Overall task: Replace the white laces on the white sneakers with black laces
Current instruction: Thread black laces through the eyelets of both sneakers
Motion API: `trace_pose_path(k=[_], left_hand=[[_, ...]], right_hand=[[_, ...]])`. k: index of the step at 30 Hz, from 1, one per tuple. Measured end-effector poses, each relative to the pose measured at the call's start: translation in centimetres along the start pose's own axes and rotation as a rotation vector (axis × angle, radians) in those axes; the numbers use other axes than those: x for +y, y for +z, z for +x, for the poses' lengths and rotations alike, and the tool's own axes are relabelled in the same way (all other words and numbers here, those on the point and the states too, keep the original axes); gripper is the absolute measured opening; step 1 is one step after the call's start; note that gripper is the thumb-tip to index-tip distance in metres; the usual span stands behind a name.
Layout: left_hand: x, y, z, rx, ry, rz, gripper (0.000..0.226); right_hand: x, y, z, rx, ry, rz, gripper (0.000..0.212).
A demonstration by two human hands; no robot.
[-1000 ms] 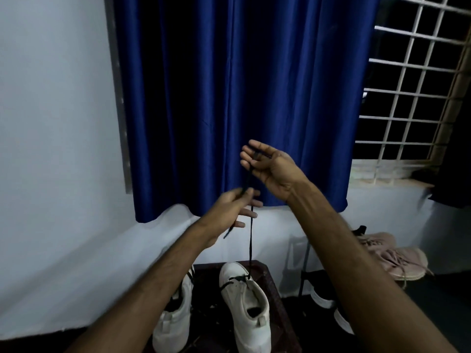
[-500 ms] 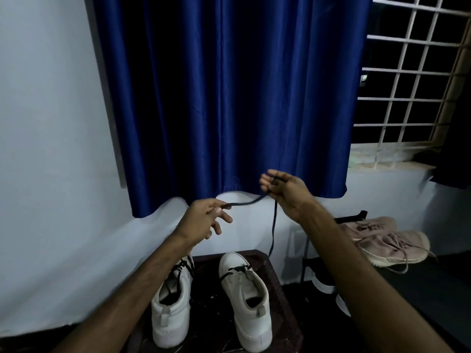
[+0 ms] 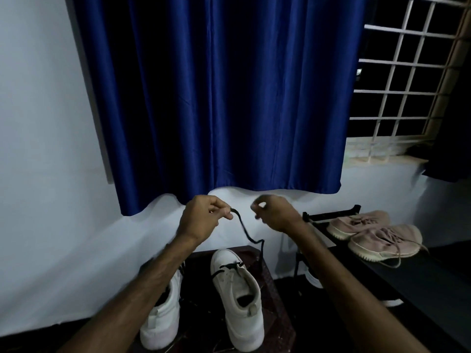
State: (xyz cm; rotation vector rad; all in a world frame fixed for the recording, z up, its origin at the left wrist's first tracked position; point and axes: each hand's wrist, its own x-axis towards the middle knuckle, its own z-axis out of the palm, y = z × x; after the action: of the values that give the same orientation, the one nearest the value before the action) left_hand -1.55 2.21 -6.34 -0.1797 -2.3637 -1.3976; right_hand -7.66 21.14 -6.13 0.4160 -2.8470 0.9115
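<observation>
Two white sneakers stand toes away from me on a dark stool (image 3: 276, 299). My left forearm partly covers the left sneaker (image 3: 161, 322). The right sneaker (image 3: 240, 304) has a black lace (image 3: 246, 231) threaded through its eyelets nearest the toe. One end of that lace rises from the shoe to my left hand (image 3: 202, 217), which pinches it near the tip between thumb and fingers. My right hand (image 3: 274, 212) hovers level with the left, a short gap apart. Its fingers are curled and blurred, and no lace shows in them.
A black shoe rack (image 3: 331, 215) on the right carries a pair of beige shoes (image 3: 382, 243), with dark white-soled shoes (image 3: 312, 280) below. A blue curtain (image 3: 216, 98) hangs on the wall straight ahead, beside a barred window (image 3: 402, 80).
Both hands have come down from in front of the curtain to just above the shoes. The lace, earlier stretched between both hands, is now held only by my left hand.
</observation>
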Motion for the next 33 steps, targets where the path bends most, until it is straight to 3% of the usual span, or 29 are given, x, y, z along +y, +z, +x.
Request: trace_pose_path(k=[1, 4, 11, 15, 20, 27, 33], left_hand=[[0.0, 0.2, -0.1, -0.02, 0.004, 0.013, 0.011], [-0.2, 1.0, -0.4, -0.045, -0.001, 0.084, 0.009], [-0.9, 1.8, -1.7, 0.008, -0.047, 0.227, 0.022], [-2.4, 2.2, -3.3, -0.024, -0.161, 0.183, 0.033], [-5.0, 4.5, -7.3, -0.179, -0.299, 0.237, 0.044], [-7.4, 5.2, -8.6, 0.01, -0.366, 0.1, 0.045], [-8.9, 5.6, -9.3, 0.12, -0.418, -0.137, 0.026]], right_hand=[[-0.3, 0.0, -0.4, 0.027, -0.064, 0.074, 0.03], [-1.4, 0.5, -2.1, -0.149, -0.157, 0.448, 0.032], [0.6, 3.0, -3.3, -0.209, -0.139, 0.762, 0.019], [2.2, 4.1, -3.3, -0.186, -0.094, 0.772, 0.01], [4.7, 8.8, -3.0, -0.16, -0.035, 0.745, 0.007], [6.2, 14.0, -3.4, -0.165, -0.032, 0.81, 0.011], [6.8, 14.6, -3.2, -0.171, -0.083, 0.761, 0.006]])
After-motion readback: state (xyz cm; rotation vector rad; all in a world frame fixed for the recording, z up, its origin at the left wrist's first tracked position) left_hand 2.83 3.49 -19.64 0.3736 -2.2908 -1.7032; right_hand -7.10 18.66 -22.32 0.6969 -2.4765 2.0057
